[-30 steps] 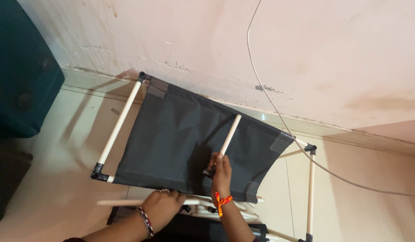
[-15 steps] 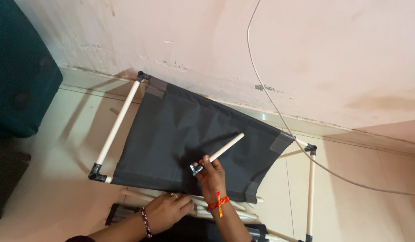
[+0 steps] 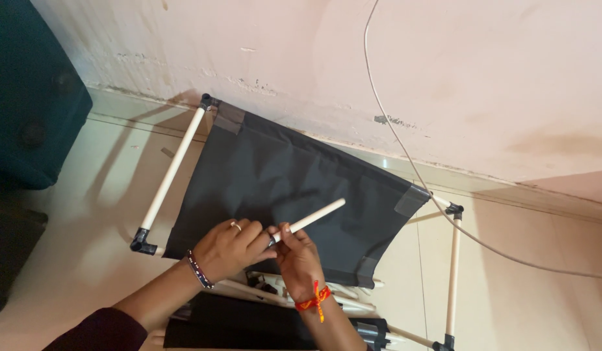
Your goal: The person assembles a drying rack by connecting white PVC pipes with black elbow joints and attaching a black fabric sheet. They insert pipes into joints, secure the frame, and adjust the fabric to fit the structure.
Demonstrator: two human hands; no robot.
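A short white tube (image 3: 312,218) points up and to the right over a dark grey fabric shelf (image 3: 275,175). My right hand (image 3: 297,255), with a red and orange thread at the wrist, grips the tube's lower end. My left hand (image 3: 232,245), wearing a ring and a beaded bracelet, closes its fingers over that same end, where a small dark connector is mostly hidden. The fabric is stretched on a frame of white tubes (image 3: 172,170) joined by black corner connectors (image 3: 142,242).
The frame stands against a stained pink wall (image 3: 444,78). A thin grey cable (image 3: 405,149) hangs down the wall and runs off right. A dark teal object (image 3: 28,97) sits at the left. More tubes and a lower fabric shelf (image 3: 249,322) lie beneath my hands.
My left hand has come up from the lower shelf to the tube's lower end. The tube has tilted from near upright toward the right.
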